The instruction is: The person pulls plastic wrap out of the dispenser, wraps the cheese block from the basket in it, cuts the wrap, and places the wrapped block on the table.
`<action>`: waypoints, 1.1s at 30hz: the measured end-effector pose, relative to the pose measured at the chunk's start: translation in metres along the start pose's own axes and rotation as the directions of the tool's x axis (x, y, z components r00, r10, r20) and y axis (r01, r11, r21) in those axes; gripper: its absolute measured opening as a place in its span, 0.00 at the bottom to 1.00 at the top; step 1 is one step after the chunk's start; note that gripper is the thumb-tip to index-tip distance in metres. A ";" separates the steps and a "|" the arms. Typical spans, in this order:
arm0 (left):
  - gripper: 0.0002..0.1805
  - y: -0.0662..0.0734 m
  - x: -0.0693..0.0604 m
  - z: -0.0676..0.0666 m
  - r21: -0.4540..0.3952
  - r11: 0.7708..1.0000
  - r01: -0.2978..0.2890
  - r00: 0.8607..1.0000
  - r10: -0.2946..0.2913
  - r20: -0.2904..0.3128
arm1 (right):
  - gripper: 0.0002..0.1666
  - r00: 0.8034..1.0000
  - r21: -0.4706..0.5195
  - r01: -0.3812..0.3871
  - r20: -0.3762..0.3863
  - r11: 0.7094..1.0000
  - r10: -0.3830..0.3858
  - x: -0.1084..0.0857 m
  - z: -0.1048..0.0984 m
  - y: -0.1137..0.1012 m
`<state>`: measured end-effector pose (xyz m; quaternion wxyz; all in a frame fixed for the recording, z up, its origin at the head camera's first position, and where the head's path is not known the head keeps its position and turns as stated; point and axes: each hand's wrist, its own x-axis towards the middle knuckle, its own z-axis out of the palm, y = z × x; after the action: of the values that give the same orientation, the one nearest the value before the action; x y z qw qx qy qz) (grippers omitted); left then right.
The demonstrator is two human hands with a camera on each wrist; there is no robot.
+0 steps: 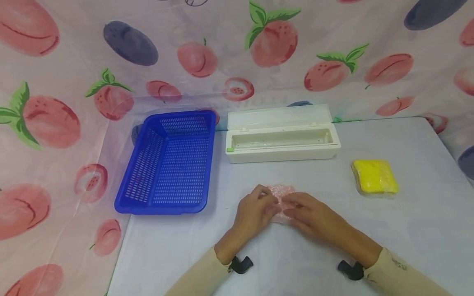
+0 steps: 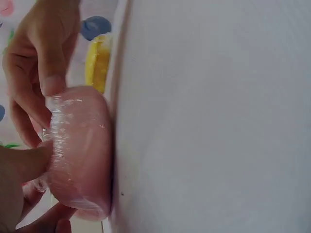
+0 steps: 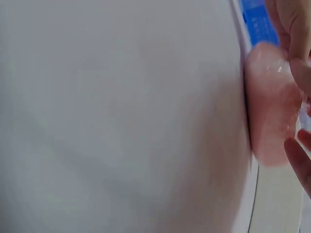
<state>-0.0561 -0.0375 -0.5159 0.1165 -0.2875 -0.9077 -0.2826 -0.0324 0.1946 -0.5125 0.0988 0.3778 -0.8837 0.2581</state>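
A pink block in clear plastic wrap (image 1: 282, 191) lies on the white table between both hands, partly hidden by them. In the left wrist view the pink block (image 2: 82, 150) shows its smooth side and gathered film along its upper edge. My left hand (image 1: 255, 209) has its fingers bent over the block, thumb and fingertips pinching the film on top. From the other side my right hand (image 1: 314, 216) reaches over, its fingers loosely extended at the wrap. The right wrist view has the block (image 3: 272, 111) with the right thumb and a fingertip slightly apart beside it.
A blue plastic basket (image 1: 174, 207) stands at the back left. Behind the hands sits a long white box (image 1: 283, 156) with its lid raised. A yellow wrapped block (image 1: 375, 176) lies to the right. Fruit-patterned cloth (image 1: 222, 24) hangs behind the table.
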 end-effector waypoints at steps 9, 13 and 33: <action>0.11 -0.005 -0.002 -0.013 0.254 0.941 -0.226 0.957 0.165 0.238 | 0.26 0.989 -0.157 0.134 0.080 0.978 -0.122 -0.002 -0.009 0.012; 0.24 -0.007 -0.002 -0.026 0.301 0.900 -0.314 0.881 0.157 0.447 | 0.23 0.984 -0.139 0.122 0.145 0.983 -0.102 0.001 -0.014 0.015; 0.21 -0.034 0.009 -0.032 -0.283 0.959 0.001 0.861 0.143 0.488 | 0.20 0.966 0.037 -0.161 0.209 0.986 0.150 0.011 -0.011 0.011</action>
<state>-0.0819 -0.0750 -0.5022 -0.1546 -0.3981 -0.8473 -0.3157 -0.0487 0.2001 -0.5034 -0.0239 0.3343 -0.9088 0.2484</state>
